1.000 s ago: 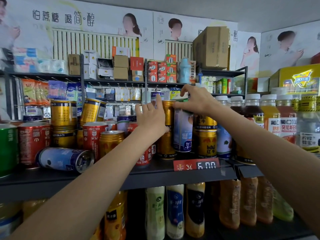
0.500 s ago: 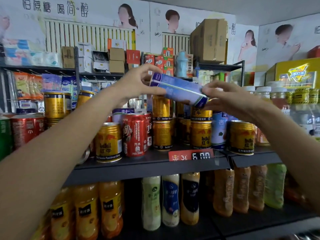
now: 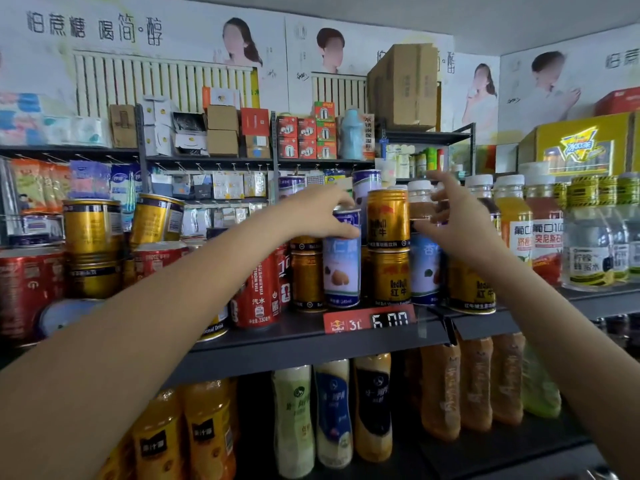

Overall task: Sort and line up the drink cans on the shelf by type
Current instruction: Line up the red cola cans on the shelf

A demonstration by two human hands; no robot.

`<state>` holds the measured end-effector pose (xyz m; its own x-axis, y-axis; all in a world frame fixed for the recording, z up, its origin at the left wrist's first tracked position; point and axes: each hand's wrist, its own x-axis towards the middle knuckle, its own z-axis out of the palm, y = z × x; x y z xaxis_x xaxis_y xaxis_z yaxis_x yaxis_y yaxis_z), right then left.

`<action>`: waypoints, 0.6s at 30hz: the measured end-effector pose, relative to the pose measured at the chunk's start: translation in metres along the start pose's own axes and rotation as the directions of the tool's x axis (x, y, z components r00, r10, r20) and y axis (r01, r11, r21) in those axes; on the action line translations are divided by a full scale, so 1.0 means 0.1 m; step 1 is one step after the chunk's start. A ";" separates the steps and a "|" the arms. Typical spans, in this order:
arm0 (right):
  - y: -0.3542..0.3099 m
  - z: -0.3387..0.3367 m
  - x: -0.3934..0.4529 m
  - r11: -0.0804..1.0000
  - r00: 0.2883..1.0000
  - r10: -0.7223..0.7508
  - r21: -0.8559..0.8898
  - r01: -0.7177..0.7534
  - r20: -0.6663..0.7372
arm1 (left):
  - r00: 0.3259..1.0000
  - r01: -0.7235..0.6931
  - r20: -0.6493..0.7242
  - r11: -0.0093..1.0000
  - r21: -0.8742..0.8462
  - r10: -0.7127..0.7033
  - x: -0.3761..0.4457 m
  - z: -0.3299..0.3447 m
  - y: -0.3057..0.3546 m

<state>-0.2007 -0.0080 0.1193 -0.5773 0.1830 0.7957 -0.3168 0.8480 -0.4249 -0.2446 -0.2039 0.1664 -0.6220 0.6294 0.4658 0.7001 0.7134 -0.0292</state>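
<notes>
On the shelf [image 3: 304, 344], a dark metal deck at chest height, cans stand in mixed order above a lower row of bottles [image 3: 332, 414]. At the far right of the deck stand capped bottles with orange and red labels [image 3: 519, 233]. Left of centre, red cans [image 3: 258, 289] stand beside gold cans [image 3: 91, 226], which are stacked two high; one upper gold can [image 3: 156, 220] tilts. At the centre, two more gold cans [image 3: 388, 220] are stacked just right of a blue-and-white can [image 3: 341, 268], which stands upright near the front edge. A second blue-and-white can [image 3: 424, 271] stands right of the gold stack. A red price tag [image 3: 369, 320] is clipped to the shelf edge below these.

The left hand [image 3: 318, 213] grasps the top of the blue-and-white can, fingers curled over its rim. The right hand [image 3: 450, 216] is released, fingers spread, holding nothing, near the second blue-and-white can; contact cannot be told.
</notes>
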 end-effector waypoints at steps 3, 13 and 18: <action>0.11 0.10 -0.09 0.995 0.980 -0.040 -0.077 0.056 0.195 | 1.000 0.007 0.008 0.998 0.059 -0.007 0.02 0.17 0.02; 0.08 0.31 0.00 0.969 0.948 -0.084 -0.198 0.150 0.306 | 0.999 0.002 -0.041 0.914 0.406 0.016 0.10 0.38 0.04; 0.03 0.49 -0.03 0.964 0.962 -0.083 -0.223 0.144 0.262 | 0.996 -0.020 -0.066 0.895 0.445 0.055 0.12 0.39 0.05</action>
<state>-0.2372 -0.0309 0.0948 -0.7260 -0.0244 0.6872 -0.2209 0.9547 -0.1994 -0.2623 -0.1809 0.1376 -0.5580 0.6458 0.5211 0.4831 0.7634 -0.4288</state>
